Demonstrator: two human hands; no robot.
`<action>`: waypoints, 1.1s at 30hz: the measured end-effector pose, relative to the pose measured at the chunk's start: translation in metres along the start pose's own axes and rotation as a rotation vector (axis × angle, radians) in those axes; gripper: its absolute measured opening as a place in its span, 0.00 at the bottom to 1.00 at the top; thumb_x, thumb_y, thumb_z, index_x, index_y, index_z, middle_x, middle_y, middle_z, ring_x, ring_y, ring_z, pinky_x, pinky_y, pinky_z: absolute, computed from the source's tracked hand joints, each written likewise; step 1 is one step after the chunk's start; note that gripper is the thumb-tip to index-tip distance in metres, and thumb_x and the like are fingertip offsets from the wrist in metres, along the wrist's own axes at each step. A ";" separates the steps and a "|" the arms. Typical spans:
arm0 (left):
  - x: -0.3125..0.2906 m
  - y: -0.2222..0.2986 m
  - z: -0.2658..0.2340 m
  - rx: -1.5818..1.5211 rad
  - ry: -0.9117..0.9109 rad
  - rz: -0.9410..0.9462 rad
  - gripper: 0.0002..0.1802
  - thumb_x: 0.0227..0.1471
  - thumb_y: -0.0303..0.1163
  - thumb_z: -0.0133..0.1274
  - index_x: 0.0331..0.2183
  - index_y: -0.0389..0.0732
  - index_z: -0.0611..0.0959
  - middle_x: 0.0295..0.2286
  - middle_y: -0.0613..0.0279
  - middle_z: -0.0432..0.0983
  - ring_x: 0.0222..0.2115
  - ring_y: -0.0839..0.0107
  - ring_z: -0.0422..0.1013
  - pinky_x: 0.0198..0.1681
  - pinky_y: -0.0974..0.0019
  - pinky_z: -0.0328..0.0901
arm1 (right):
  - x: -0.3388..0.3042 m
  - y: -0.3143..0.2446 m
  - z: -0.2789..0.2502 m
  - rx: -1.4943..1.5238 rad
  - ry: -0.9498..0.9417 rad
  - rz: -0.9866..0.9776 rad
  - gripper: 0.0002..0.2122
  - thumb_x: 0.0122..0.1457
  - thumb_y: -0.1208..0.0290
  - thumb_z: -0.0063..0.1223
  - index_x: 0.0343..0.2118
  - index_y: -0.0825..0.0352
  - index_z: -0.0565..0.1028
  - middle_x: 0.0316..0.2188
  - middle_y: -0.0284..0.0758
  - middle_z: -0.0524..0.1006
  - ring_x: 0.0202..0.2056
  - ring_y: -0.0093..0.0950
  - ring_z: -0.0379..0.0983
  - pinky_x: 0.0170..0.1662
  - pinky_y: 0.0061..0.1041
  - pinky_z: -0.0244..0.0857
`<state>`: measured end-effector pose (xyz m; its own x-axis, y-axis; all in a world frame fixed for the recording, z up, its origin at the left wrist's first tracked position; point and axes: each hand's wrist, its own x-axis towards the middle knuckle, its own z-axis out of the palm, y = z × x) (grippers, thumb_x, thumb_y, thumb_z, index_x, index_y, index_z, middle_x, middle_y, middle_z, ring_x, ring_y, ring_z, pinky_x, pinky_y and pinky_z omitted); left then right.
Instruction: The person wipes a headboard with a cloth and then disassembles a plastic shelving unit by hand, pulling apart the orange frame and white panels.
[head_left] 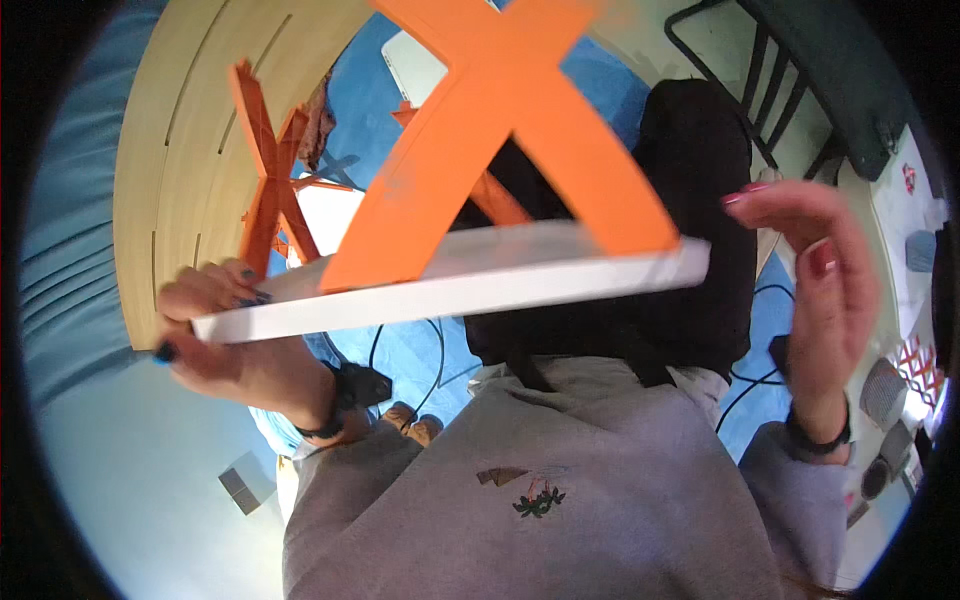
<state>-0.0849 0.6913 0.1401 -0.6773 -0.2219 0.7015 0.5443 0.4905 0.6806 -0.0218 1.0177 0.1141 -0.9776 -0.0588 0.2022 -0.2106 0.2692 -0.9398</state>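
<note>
My left hand point(225, 320) is closed round the left end of a white board point(480, 292), thumb below and fingers over the edge. From the board an orange X-shaped leg frame point(490, 95) rises, its upper ends running out of view at the top. Together they look like a small folding stool or table turned legs up. Beside the board's right end, my right hand point(825, 270) stays apart from it, fingers curved and nothing in them. Behind, at the left, stands another orange crossed-leg frame point(268, 185). A white panel point(330, 215) shows partly between the two frames.
A pale wooden slatted surface point(185, 150) curves along the left, beside blue fabric point(75, 220). Black cables point(440, 350) lie on the blue floor. A dark chair point(820, 80) stands at the far right, near a white table point(895, 210) with small things on it.
</note>
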 end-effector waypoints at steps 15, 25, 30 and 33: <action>-0.073 0.008 -0.028 -0.006 -0.870 0.034 0.24 0.40 0.46 0.59 0.16 0.38 0.66 0.19 0.58 0.66 0.22 0.62 0.69 0.24 0.66 0.62 | 0.041 0.068 0.074 0.843 0.623 -0.002 0.20 0.60 0.66 0.39 0.11 0.63 0.57 0.09 0.30 0.57 0.14 0.21 0.52 0.24 0.23 0.47; -0.042 0.030 -0.040 0.046 -1.005 0.496 0.17 0.48 0.40 0.52 0.18 0.35 0.75 0.17 0.60 0.71 0.22 0.65 0.72 0.22 0.69 0.67 | 0.045 0.004 0.063 0.364 0.235 -0.467 0.17 0.57 0.68 0.35 0.13 0.66 0.64 0.09 0.29 0.58 0.14 0.23 0.53 0.25 0.24 0.51; -0.028 0.048 -0.034 0.072 -0.689 0.459 0.08 0.46 0.28 0.46 0.22 0.34 0.75 0.20 0.57 0.73 0.20 0.64 0.69 0.23 0.65 0.65 | 0.043 -0.018 0.101 0.307 -0.066 -0.397 0.17 0.54 0.70 0.36 0.08 0.67 0.63 0.08 0.33 0.61 0.13 0.27 0.56 0.20 0.26 0.49; -0.038 0.054 -0.009 0.152 -0.965 0.131 0.13 0.43 0.28 0.49 0.33 0.31 0.76 0.31 0.51 0.71 0.30 0.55 0.69 0.33 0.60 0.66 | 0.047 -0.023 0.116 0.381 -0.139 -0.435 0.16 0.52 0.72 0.37 0.08 0.67 0.63 0.08 0.33 0.61 0.12 0.28 0.56 0.19 0.27 0.49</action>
<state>-0.0248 0.7187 0.1522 -0.7666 0.5917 0.2493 0.6198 0.5805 0.5280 -0.0629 0.8973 0.1130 -0.7871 -0.2183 0.5769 -0.5514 -0.1701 -0.8167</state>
